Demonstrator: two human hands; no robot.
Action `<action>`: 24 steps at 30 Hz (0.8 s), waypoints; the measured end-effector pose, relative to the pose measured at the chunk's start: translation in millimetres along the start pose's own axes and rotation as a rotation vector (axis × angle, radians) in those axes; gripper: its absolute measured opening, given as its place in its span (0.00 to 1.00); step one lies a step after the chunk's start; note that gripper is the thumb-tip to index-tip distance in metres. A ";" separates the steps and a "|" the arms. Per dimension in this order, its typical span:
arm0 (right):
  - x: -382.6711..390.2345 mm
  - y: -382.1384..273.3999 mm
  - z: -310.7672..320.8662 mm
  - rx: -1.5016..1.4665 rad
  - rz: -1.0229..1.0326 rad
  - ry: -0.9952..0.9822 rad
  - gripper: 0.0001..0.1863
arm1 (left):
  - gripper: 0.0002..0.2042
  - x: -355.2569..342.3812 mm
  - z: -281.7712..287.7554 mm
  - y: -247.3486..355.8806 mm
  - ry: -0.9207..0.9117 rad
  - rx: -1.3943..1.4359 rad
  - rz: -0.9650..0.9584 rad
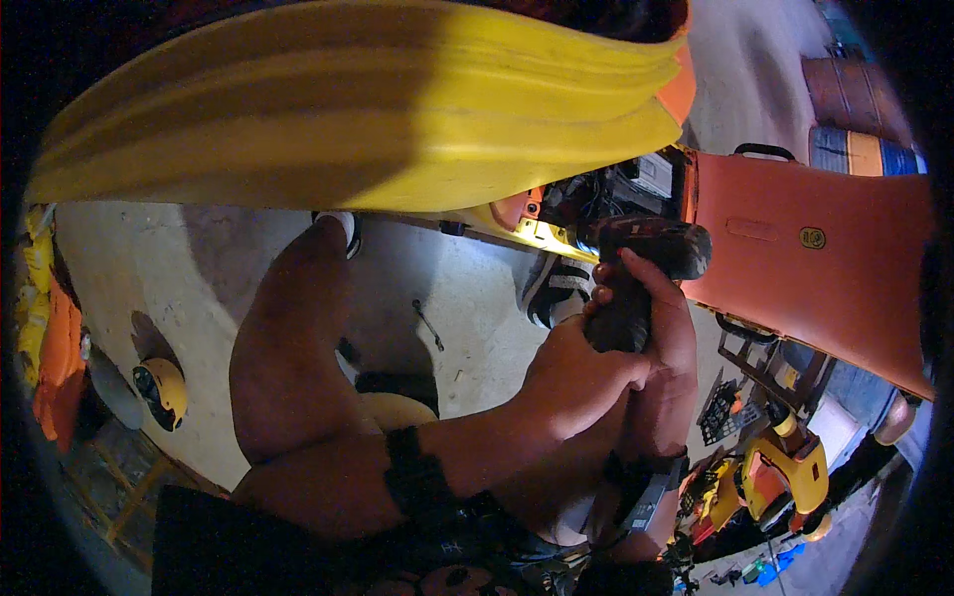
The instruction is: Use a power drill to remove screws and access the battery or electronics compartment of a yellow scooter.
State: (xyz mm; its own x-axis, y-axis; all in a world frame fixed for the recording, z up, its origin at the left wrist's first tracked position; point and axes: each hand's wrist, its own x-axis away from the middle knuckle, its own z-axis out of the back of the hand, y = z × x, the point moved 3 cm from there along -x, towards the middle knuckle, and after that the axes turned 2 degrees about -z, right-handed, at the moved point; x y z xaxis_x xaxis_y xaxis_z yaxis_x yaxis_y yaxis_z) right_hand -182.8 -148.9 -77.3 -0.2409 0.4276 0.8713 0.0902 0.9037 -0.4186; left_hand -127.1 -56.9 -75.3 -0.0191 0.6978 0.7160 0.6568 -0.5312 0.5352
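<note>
Hands meet at picture centre-right on one tool. Right hand (664, 328) has its fingers (648, 278) clenched around the dark grip of a cordless drill (646, 260), whose body points toward the open compartment (616, 194) between a yellow moulded hull (368, 109) and an orange panel (805, 268). Left hand (576, 372) presses against the base of the same grip from below, fingers wrapped on it. Drill sits just beside the compartment edge; contact with it cannot be told. A bare knee (298, 328) rises at left over a concrete floor (477, 308). A yellow helmet (162, 390) lies on the floor, well apart.
</note>
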 end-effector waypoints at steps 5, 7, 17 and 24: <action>-2.5 1.1 1.4 -0.004 0.010 0.016 0.07 | 0.14 -5.2 -0.7 -11.3 -0.001 -0.003 -0.002; -2.5 1.4 0.0 -0.007 0.010 0.007 0.06 | 0.13 -4.5 -0.2 -9.7 0.014 -0.016 -0.004; -7.2 0.3 6.9 0.018 0.003 -0.106 0.12 | 0.29 -4.2 2.8 -4.9 -0.077 -0.020 0.052; -6.8 0.2 5.5 0.030 -0.002 -0.104 0.13 | 0.30 -3.0 3.5 -3.4 -0.079 -0.015 0.062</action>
State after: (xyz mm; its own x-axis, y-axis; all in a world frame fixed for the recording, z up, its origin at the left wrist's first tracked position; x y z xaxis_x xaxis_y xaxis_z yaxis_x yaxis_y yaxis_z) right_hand -186.4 -151.8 -84.6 -0.3399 0.4199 0.8415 0.0609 0.9028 -0.4258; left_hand -126.7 -55.6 -80.8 0.0813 0.6986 0.7109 0.6436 -0.5814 0.4977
